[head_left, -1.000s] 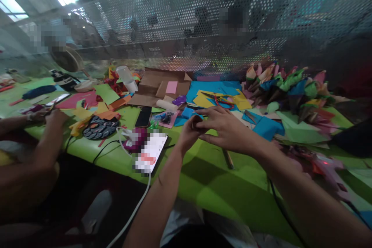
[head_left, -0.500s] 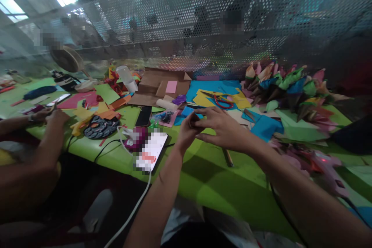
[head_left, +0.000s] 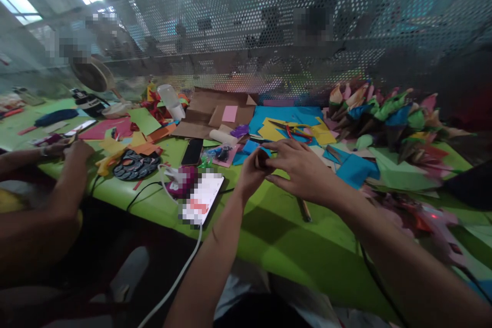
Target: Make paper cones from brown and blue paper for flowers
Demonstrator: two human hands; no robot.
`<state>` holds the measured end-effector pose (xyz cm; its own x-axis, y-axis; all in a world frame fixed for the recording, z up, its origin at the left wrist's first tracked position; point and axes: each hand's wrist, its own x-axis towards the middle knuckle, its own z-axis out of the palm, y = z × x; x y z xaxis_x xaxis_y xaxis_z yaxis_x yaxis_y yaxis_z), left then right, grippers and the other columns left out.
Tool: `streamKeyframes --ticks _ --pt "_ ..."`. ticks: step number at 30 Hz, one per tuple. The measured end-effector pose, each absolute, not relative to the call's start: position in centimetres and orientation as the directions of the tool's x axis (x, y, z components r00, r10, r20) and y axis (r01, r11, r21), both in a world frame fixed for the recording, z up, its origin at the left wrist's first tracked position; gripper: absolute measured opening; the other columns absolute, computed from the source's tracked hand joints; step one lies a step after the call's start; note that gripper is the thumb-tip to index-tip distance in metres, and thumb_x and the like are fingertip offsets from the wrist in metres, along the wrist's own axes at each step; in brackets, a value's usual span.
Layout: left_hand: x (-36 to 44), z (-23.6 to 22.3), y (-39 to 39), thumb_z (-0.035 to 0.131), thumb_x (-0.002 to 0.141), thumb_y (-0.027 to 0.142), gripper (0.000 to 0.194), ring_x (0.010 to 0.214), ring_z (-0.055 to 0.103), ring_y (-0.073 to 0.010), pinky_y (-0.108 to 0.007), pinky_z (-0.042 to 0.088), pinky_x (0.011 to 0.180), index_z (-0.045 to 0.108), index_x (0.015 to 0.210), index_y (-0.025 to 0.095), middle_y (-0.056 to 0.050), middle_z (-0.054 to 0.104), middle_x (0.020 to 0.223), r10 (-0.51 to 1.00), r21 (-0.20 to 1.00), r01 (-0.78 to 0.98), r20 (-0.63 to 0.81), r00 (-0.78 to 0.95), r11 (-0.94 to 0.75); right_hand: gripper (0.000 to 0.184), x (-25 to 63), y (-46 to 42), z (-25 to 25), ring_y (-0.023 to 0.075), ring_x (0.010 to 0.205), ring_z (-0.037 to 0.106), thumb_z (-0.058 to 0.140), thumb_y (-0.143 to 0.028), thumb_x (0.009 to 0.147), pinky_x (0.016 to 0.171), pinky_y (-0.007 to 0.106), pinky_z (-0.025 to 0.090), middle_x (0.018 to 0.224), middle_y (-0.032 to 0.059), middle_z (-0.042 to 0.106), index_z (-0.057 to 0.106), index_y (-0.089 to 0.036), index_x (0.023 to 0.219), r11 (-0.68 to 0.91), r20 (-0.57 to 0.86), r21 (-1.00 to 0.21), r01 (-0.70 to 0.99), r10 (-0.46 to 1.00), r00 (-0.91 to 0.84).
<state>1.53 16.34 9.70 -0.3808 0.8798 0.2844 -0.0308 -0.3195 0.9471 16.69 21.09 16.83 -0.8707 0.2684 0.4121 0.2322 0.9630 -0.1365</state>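
Above the green table, my left hand (head_left: 249, 177) is closed around a small piece of rolled brown paper (head_left: 263, 158); its dark open end shows at the top, and the rest is hidden in the hand. From the right, my right hand (head_left: 302, 166) reaches across with its fingers pinching at the roll's edge. Below the right hand a pencil-like stick (head_left: 305, 210) lies on the table. Just behind the hands are blue paper pieces (head_left: 355, 169) and scissors (head_left: 295, 130) with red and yellow handles on yellow paper.
Left of my hands lie a lit phone (head_left: 203, 197) on a white cable, a dark phone (head_left: 192, 151) and a purple case (head_left: 184, 182). Paper cone flowers (head_left: 392, 113) are massed at back right, above a pink glue gun (head_left: 438, 225). Another person's hands (head_left: 79, 151) work at far left.
The rolled brown paper's open end shows more plainly between my hands. My fingers have shifted only slightly, and the whole view has moved a little.
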Motion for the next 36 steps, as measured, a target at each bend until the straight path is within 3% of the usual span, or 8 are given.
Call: streamKeyframes --ticks 7,15,23,29,36 --pt "1.4 9.5 16.3 0.087 0.056 0.028 0.038 0.066 0.039 -0.0105 -0.025 0.034 0.060 0.060 0.081 0.019 0.006 0.047 0.069 0.880 0.954 0.003 0.278 -0.384 -0.300 0.018 16.4 20.6 16.3 0.0355 0.131 0.051 0.068 -0.028 0.089 0.106 0.056 0.043 0.141 0.0141 0.062 0.076 -0.020 0.102 0.954 0.368 -0.150 0.259 0.297 -0.881" --pt "2.0 9.9 16.0 0.091 0.057 0.037 0.050 0.066 0.041 -0.0088 -0.024 0.041 0.063 0.045 0.069 0.020 0.007 0.043 0.068 0.915 0.946 -0.121 0.252 -0.316 -0.302 0.023 16.9 21.2 17.3 0.0341 0.130 0.054 0.062 -0.031 0.094 0.108 0.056 0.042 0.142 0.0118 0.062 0.077 -0.024 0.110 0.957 0.409 -0.216 0.193 0.268 -0.872" --pt "1.8 9.9 16.0 0.092 0.051 0.035 0.046 0.065 0.040 -0.0091 -0.023 0.035 0.057 0.056 0.074 0.018 0.006 0.045 0.068 0.911 0.962 -0.073 0.224 -0.346 -0.265 0.017 16.3 20.7 16.3 0.0367 0.132 0.053 0.067 -0.024 0.088 0.104 0.057 0.045 0.144 0.0132 0.061 0.079 -0.022 0.101 0.963 0.380 -0.162 0.213 0.260 -0.888" --pt "2.1 9.6 16.2 0.095 0.049 0.031 0.053 0.069 0.051 -0.0095 -0.024 0.047 0.068 0.050 0.074 0.019 0.007 0.050 0.070 0.933 0.934 -0.242 0.180 -0.313 -0.261 0.021 16.7 22.3 16.6 0.0322 0.126 0.058 0.066 -0.030 0.092 0.107 0.051 0.046 0.139 0.0121 0.064 0.078 -0.024 0.108 0.953 0.447 -0.270 0.134 0.247 -0.860" --pt "2.1 9.3 16.5 0.100 0.038 0.036 0.062 0.075 0.058 -0.0129 -0.030 0.055 0.077 0.054 0.075 0.019 0.005 0.057 0.073 0.943 0.901 -0.342 0.169 -0.287 -0.265 0.025 16.6 22.8 16.0 0.0336 0.127 0.058 0.066 -0.035 0.092 0.107 0.053 0.045 0.139 0.0129 0.065 0.076 -0.024 0.112 0.959 0.410 -0.206 0.193 0.264 -0.873"
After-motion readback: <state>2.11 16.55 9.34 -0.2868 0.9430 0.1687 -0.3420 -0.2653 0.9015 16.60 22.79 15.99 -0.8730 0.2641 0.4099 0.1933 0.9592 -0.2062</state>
